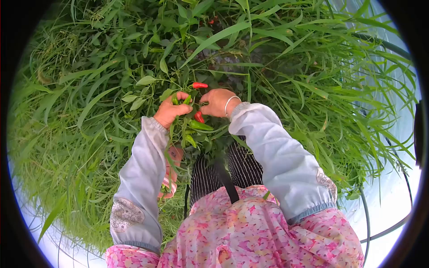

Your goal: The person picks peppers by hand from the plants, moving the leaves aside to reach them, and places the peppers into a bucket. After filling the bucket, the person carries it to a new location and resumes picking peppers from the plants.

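My left hand is closed, thumb against fingers, on a green chili pepper among the stems of a pepper plant. Just to its right, my right hand has its fingers curled in towards the plant; what lies between the fingertips is hidden. One red chili pepper hangs just above the right fingertips, and another red chili pepper hangs below them. A larger green chili pepper sits lower on the plant, with leaves spreading to the left.
Tall grass crowds the plants on both sides. A pink container, partly hidden by blades and my left sleeve, stands by my legs. Pale sheeting with dark hoses lies at the right. More red peppers show farther up.
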{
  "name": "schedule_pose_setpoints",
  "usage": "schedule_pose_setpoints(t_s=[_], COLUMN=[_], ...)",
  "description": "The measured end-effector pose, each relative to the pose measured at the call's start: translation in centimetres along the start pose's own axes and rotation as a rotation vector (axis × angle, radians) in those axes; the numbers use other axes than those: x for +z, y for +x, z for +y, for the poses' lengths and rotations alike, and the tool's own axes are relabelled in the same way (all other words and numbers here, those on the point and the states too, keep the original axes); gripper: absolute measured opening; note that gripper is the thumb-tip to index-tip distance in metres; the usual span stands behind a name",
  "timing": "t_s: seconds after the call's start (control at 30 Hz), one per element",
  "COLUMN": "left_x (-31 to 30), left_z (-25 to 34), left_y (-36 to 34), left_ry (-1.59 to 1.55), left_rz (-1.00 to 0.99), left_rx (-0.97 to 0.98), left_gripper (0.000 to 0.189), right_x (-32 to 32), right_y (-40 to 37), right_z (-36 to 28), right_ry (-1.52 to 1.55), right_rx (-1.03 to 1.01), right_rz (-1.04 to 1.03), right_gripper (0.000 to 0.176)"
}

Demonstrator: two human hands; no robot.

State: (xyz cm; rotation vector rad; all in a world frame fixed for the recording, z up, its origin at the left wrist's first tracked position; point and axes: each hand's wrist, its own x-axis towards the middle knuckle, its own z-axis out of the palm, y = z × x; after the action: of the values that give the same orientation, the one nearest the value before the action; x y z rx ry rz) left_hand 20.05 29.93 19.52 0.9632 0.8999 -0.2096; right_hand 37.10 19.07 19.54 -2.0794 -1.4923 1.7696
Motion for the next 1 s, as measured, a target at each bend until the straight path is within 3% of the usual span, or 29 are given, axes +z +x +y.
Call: schedule_pose_setpoints(t_s=[0.23, 0.3, 0.33, 0.43, 0.57, 0.6, 0.7, 0.73, 0.83, 1.0], left_x=[0.5, 0.3, 0.4, -0.2, -0.7, -0.5, 0.1, -0.5, -0.5, -1.4], left_z=[-0.3, 0.3, 0.3, 0.5, 0.5, 0.9, 1.9, 0.8, -0.1, -2.2], left_y=[0.6, 0.5, 0.4, 0.4, 0.9, 0.6, -0.6, 0.1, 0.5, 1.9], left_ry=[0.144, 0.059, 0.028, 0.122, 0.206, 0.280, 0.512, 0.314, 0.125, 0.079], left_rz=[-0.018, -0.028, -0.033, 0.026, -0.091, -0.037, 0.051, -0.011, -0.033, -0.131], left_rx=[0.071, 0.071, 0.059, -0.144, 0.027, -0.073, -0.023, -0.098, -0.038, 0.079], left_gripper=[0.031, 0.028, 0.028, 0.029, 0.027, 0.027, 0.029, 0.027, 0.027, 0.032], right_x=[0.6, 1.1, 1.6, 2.8, 4.9, 5.1, 4.6, 4.0, 3.3, 2.2], right_y=[-5.7, -8.0, -8.9, -9.7, -8.2, -7.5, -5.5, -5.2, -3.2, -1.9], right_z=[1.0, 0.4, 0.2, -0.2, -2.1, -2.2, -1.8, -1.8, -1.4, -2.0], right_ry=[0.222, 0.613, 0.732, 1.021, 1.047, 1.083, 1.161, 1.130, 0.715, 0.477], right_rx=[-0.048, 0.057, 0.035, 0.093, 0.143, 0.148, 0.099, 0.119, 0.137, 0.208], right_rz=[-0.131, -0.272, -0.228, -0.231, -0.061, 0.007, 0.074, 0.123, 0.152, -0.006], right_gripper=[0.045, 0.041, 0.022, 0.023, 0.023, 0.022, 0.024, 0.028, 0.031, 0.036])
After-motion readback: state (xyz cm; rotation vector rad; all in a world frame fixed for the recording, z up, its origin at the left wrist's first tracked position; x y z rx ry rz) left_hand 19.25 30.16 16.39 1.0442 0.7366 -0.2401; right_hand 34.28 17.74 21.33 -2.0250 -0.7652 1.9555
